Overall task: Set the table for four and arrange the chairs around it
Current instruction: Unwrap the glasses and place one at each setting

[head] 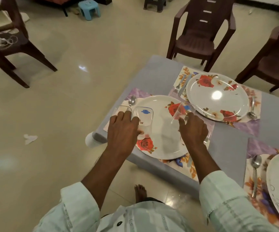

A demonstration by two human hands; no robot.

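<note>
Gripping clear glasses in left hand (pixel 123 124) and right hand (pixel 193 127), nearing plated places; chair (pixel 9 42) at ten o'clock waiting.

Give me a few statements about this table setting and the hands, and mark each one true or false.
1. Each hand holds a clear glass: the left hand grips one glass, the right hand another glass. True.
2. The far plate has a fork and a knife beside it. True.
3. The plates are plain white. False: they carry red roses.
4. A spoon lies in the middle of the near plate. False: it lies on the mat beside that plate.
5. The blue stool stands on the table. False: it stands on the floor.
</note>
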